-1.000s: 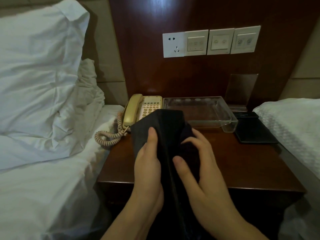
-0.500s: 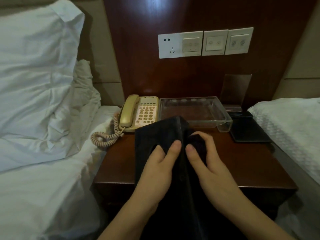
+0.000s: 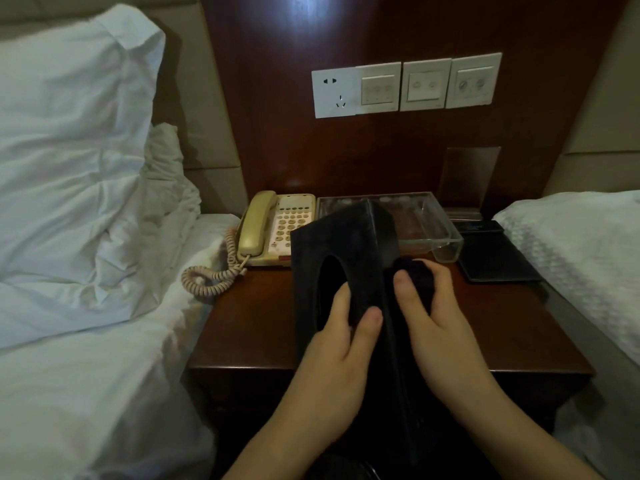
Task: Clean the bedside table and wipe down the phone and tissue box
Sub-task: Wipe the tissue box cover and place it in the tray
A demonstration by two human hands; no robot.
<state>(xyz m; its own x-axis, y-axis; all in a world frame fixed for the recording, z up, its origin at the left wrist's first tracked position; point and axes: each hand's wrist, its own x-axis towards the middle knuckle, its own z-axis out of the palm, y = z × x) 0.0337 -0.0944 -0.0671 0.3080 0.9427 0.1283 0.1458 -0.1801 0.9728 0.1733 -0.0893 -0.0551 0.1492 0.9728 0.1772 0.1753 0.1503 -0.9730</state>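
From the head camera we see our two hands holding a black tissue box (image 3: pixel 346 244) in the air, above the front part of the bedside table (image 3: pixel 249 327). Our left hand (image 3: pixel 332 348) grasps the box, with the thumb on its edge and the fingers going into the oval opening. Our right hand (image 3: pixel 440 327) has its fingers curled around a dark cloth (image 3: pixel 417 277), which it presses against the right side of the box. Behind the box, at the back left of the table, stands the beige phone (image 3: pixel 277 230), and its coiled cord (image 3: pixel 211 278) hangs over the left edge. A clear plastic tray (image 3: pixel 436 233) is just beside the phone, partly hidden by the box. A flat black folder (image 3: pixel 495 258) lies to the right of the tray.
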